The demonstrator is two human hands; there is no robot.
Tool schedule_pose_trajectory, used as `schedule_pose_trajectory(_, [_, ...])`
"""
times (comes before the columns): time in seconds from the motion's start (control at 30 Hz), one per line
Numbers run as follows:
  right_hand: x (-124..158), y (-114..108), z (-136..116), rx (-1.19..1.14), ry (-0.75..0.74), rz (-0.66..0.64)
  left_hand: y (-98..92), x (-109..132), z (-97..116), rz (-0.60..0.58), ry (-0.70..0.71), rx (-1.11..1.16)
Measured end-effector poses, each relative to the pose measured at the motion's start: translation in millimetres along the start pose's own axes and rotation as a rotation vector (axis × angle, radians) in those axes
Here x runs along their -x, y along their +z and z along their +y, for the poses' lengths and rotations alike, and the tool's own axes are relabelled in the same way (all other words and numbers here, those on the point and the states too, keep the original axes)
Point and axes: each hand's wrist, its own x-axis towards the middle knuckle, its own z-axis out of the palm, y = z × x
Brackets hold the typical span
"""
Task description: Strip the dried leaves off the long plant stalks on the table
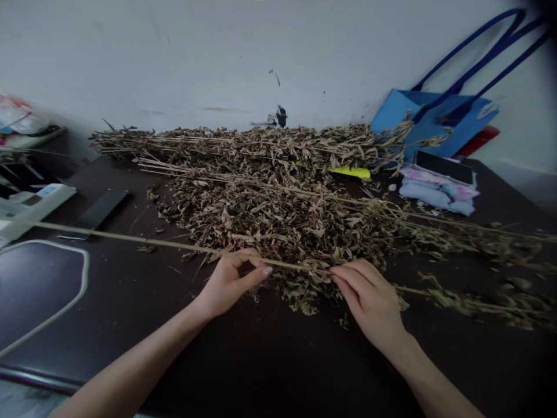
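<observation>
A long dried plant stem (174,243) runs across in front of me, bare on the left and leafy at its right end. My left hand (232,278) is closed around it near the middle, thumb and fingers pinching. Farther right, my right hand (369,299) grips the same stem, its fingertips pressed together on it. Just behind both hands lies a heap of dried, curled brown leaves (278,215). Several other dried stalks rest on the heap, and a long bundle of leafy stalks (217,142) lies along the wall.
At the back right stand a blue bag (391,110) with dark handles and a phone (444,167) on folded cloth. A yellow-handled tool (351,172) lies among the leaves. On the left are a power strip (39,209), a dark flat device (98,213) and a white cable (85,273).
</observation>
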Motion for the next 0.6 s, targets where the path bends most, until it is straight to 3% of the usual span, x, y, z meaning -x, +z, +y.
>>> schedule_pose_trajectory(0.13, [0, -3, 2, 0.017, 0.021, 0.007, -0.5, 1, -3, 0.068, 0.005, -0.062])
schedule_pose_trajectory(0.4, [0, -3, 0, 0.015, 0.053, 0.075, -4.3, 1, 1, 0.31, 0.108, -0.262])
schedule_pose_trajectory(0.47, [0, -3, -2, 0.007, 0.048, 0.073, -4.1, 1, 3, 0.286, 0.083, -0.167])
schedule_pose_trajectory(0.6, [1, -3, -7, 0.02, 0.024, 0.024, 2.2, 6, 8, 0.133, -0.058, 0.154])
